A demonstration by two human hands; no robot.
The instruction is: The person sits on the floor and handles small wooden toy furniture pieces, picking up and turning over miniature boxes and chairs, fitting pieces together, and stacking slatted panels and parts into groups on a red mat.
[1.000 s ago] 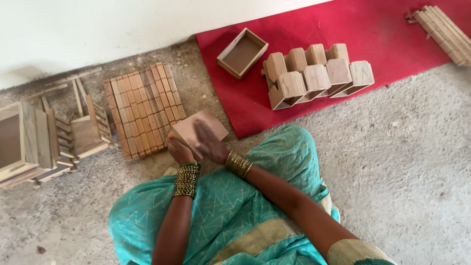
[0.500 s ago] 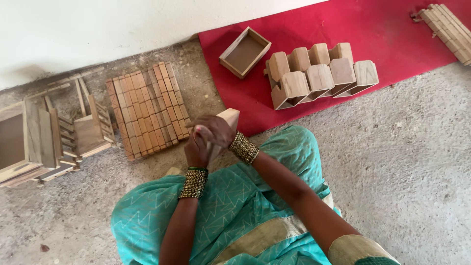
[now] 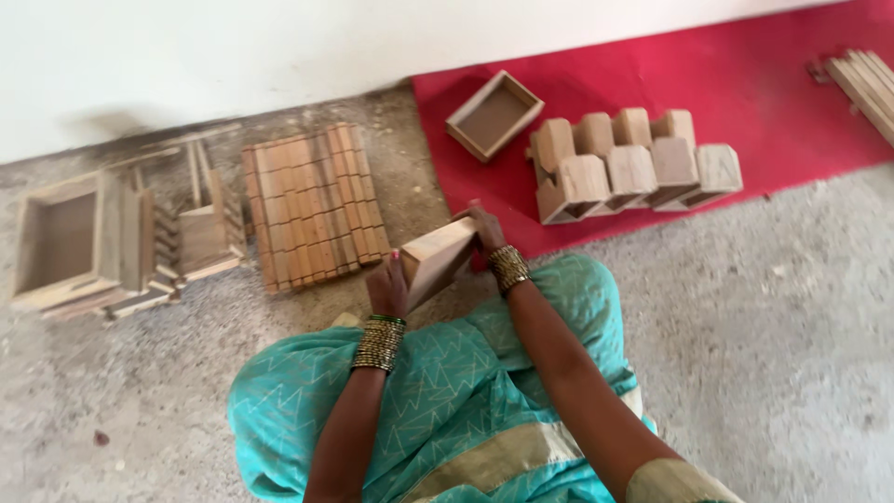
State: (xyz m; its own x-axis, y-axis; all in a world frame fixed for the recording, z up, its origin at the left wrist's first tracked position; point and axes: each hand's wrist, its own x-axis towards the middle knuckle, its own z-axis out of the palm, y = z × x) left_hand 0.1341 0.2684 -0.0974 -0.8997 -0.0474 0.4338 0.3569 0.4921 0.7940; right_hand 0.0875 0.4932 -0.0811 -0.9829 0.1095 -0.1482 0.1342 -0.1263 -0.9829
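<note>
Holding one small wooden box (image 3: 438,264) between them, the left hand (image 3: 386,289) grips its near end with fingers curled around the edge, and the right hand (image 3: 486,233) clasps its far end, fingers pressed together against the wood; the box sits tilted above the person's lap, at the near edge of the red cloth (image 3: 764,84). On that cloth, beyond the box, stand seven like boxes in a cluster (image 3: 633,166), with one open shallow tray (image 3: 494,115) just left of the cluster. At the cloth's far right corner lies a bundle of wooden slats (image 3: 866,88), too blurred to count. Left of the cloth, a mat of short wooden strips (image 3: 315,207) lies on the rough concrete floor (image 3: 782,335), and further left are open wooden frames (image 3: 112,237). A pale wall (image 3: 233,56) runs behind the cloth.
</note>
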